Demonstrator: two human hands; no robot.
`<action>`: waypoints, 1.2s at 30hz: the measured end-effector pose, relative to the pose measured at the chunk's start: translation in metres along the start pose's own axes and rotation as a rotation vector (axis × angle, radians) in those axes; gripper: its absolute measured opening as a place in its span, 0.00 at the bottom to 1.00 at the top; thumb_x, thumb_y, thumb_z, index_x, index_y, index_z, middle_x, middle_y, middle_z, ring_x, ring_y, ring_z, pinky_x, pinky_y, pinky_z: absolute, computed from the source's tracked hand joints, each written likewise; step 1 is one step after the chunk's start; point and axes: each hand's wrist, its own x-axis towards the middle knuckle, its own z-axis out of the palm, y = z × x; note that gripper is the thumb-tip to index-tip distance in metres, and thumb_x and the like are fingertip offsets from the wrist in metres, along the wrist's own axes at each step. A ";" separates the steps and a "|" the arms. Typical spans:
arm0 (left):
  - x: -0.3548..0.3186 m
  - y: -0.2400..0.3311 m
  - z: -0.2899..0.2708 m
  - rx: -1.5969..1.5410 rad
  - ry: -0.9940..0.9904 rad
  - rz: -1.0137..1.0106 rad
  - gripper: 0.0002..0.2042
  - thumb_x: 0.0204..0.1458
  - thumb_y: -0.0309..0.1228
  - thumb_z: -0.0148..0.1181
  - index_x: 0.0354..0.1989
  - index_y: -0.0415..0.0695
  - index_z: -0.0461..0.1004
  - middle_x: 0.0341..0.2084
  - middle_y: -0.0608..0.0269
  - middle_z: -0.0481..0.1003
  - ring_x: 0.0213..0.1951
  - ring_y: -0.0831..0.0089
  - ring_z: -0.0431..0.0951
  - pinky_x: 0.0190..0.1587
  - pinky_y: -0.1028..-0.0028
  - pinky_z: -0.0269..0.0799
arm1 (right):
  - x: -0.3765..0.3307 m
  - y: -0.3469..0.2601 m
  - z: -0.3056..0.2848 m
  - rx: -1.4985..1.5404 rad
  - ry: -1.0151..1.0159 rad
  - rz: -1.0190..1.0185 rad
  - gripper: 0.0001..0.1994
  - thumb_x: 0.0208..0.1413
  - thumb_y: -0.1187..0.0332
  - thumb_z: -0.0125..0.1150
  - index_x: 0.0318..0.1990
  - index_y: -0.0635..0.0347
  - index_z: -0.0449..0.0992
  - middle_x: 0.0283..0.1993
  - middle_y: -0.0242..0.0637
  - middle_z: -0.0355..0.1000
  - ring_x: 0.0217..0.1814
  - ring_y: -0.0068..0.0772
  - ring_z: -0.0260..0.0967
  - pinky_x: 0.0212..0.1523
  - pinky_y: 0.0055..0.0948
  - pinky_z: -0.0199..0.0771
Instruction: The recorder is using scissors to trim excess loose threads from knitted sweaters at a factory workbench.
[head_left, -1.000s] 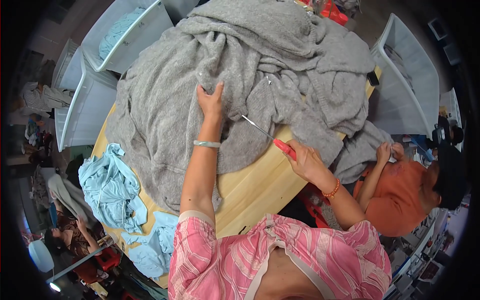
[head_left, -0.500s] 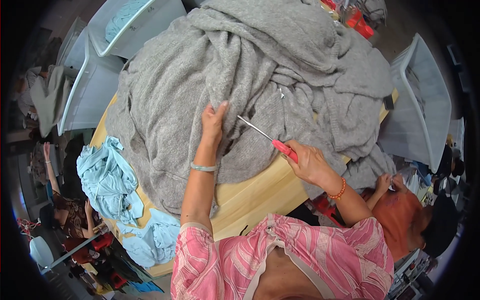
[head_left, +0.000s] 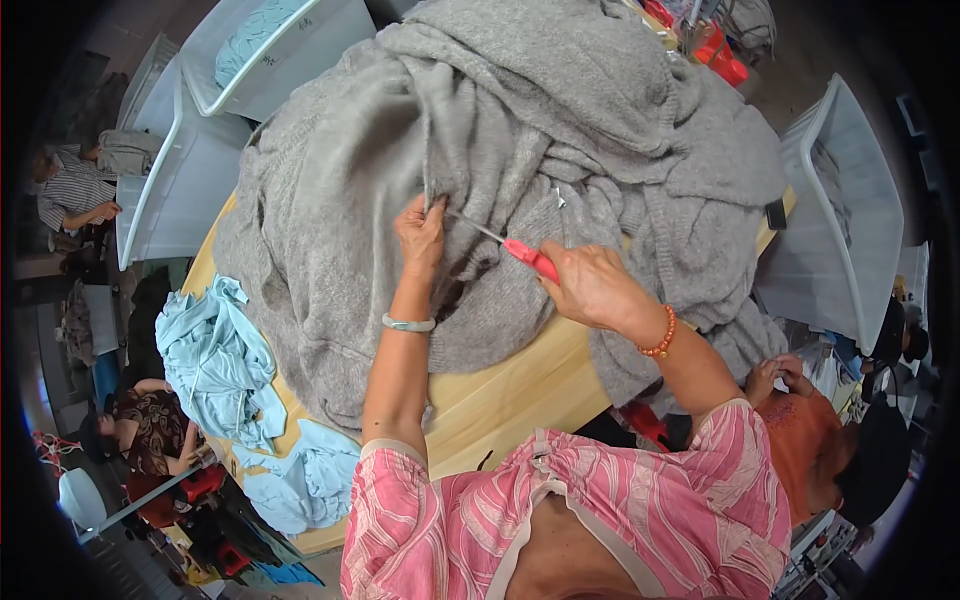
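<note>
A big heap of grey knitted fabric (head_left: 300,260) is bunched over the wooden table (head_left: 510,395) before me. My left hand (head_left: 420,240) pinches a raised fold of it near the middle, fingers closed. My right hand (head_left: 600,288) is closed round the red handle of a tool with a thin metal shaft (head_left: 530,260). The shaft points left, its far end beside my left fingertips; the fabric fold and fingers partly hide the tip, so I cannot tell whether it has entered the knit. A small silvery-white thing (head_left: 561,200) lies on the fabric beyond my right hand.
Light blue cloths (head_left: 215,355) lie crumpled along the table's left edge. Pale plastic bins (head_left: 165,190) stand at the back left, and another bin (head_left: 845,210) is at the right. People work nearby: an orange-clad person (head_left: 795,450) at right, others at left.
My right hand has moved the tool up and left, bringing its shaft to my left fingers. My left hand now pulls up a fold of the grey fabric.
</note>
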 end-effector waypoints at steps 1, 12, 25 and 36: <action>0.002 0.001 -0.002 -0.049 0.012 0.010 0.07 0.53 0.24 0.57 0.37 0.35 0.78 0.29 0.73 0.76 0.32 0.86 0.70 0.36 0.82 0.65 | -0.001 0.002 0.000 0.003 -0.001 -0.003 0.12 0.52 0.64 0.57 0.39 0.61 0.66 0.26 0.56 0.71 0.33 0.60 0.70 0.36 0.51 0.69; -0.014 -0.024 -0.008 -0.556 0.080 -0.366 0.17 0.55 0.30 0.58 0.51 0.35 0.67 0.43 0.59 0.73 0.43 0.71 0.73 0.46 0.71 0.69 | -0.030 0.004 0.010 0.096 -0.244 -0.033 0.12 0.53 0.63 0.56 0.39 0.62 0.67 0.27 0.55 0.72 0.34 0.60 0.71 0.36 0.51 0.69; -0.061 -0.010 -0.013 -0.638 0.116 -0.506 0.23 0.53 0.35 0.61 0.54 0.39 0.63 0.45 0.57 0.70 0.45 0.66 0.72 0.48 0.66 0.69 | -0.052 0.010 0.011 0.119 -0.113 0.025 0.12 0.53 0.64 0.56 0.40 0.60 0.68 0.27 0.54 0.71 0.32 0.61 0.69 0.33 0.51 0.68; -0.129 -0.014 -0.070 1.379 -0.046 0.269 0.29 0.45 0.22 0.49 0.61 0.47 0.60 0.55 0.46 0.62 0.52 0.53 0.64 0.50 0.56 0.61 | -0.068 0.024 0.047 0.130 -0.059 0.043 0.12 0.54 0.65 0.55 0.42 0.61 0.69 0.28 0.54 0.71 0.34 0.61 0.68 0.35 0.51 0.67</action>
